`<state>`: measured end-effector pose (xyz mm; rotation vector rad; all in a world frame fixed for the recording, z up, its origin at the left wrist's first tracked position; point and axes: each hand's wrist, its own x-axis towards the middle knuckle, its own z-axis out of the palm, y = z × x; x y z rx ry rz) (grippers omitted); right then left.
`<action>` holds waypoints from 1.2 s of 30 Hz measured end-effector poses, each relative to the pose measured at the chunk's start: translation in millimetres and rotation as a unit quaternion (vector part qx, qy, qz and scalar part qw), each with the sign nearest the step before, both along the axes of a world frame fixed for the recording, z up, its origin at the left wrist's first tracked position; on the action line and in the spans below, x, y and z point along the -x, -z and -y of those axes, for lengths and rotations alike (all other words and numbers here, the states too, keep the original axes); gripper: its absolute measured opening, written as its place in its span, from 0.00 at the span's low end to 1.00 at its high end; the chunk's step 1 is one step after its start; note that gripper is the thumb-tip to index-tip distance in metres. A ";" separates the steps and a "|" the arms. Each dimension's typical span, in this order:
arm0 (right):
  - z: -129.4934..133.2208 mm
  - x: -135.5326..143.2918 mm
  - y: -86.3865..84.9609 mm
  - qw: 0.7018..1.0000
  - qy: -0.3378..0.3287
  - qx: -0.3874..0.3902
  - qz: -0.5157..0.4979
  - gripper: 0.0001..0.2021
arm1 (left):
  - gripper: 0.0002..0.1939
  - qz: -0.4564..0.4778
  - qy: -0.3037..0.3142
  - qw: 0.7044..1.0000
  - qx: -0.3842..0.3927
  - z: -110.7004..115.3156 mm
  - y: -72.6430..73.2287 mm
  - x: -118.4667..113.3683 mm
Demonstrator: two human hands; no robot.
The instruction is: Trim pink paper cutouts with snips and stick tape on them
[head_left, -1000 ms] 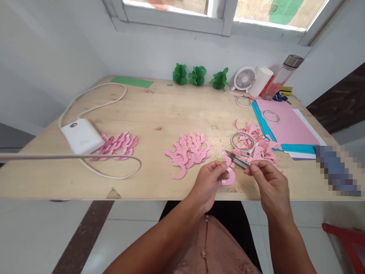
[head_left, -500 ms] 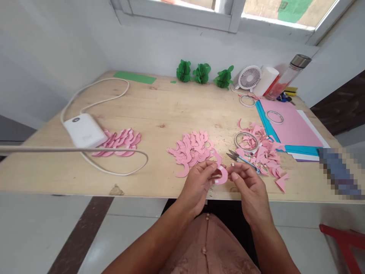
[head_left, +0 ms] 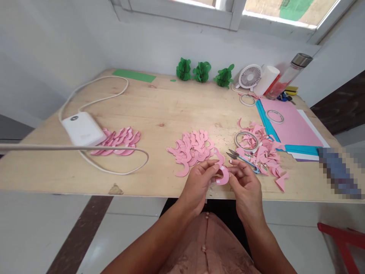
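Two hands (head_left: 197, 184) (head_left: 248, 194) pinch a pink strip (head_left: 225, 178) between fingers (head_left: 210, 173), scissors (head_left: 238, 156) and scraps (head_left: 267, 153) just beyond.

No legible text, brand or number anywhere. White box (head_left: 83, 128): faint grey mark on top, too small to read; light mark in its dark oval (head_left: 74, 118), same. Pixelated patch (head_left: 338, 173) at right: nothing readable.
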<state>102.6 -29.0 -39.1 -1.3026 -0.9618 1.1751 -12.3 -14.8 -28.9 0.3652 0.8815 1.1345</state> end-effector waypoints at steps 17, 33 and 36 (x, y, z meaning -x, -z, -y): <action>-2.6 11.2 6.8 0.995 0.064 -0.047 0.061 0.16 | 0.04 -0.429 0.011 0.872 -0.237 18.7 9.3 2.1; 7.1 17.2 12.1 0.996 0.047 -0.058 0.056 0.14 | 0.05 -0.001 0.009 1.000 -0.012 11.3 -1.0 3.5; 6.7 17.5 13.1 0.996 0.044 -0.060 0.052 0.14 | 0.06 -0.002 -0.016 1.000 -0.005 10.7 0.0 3.6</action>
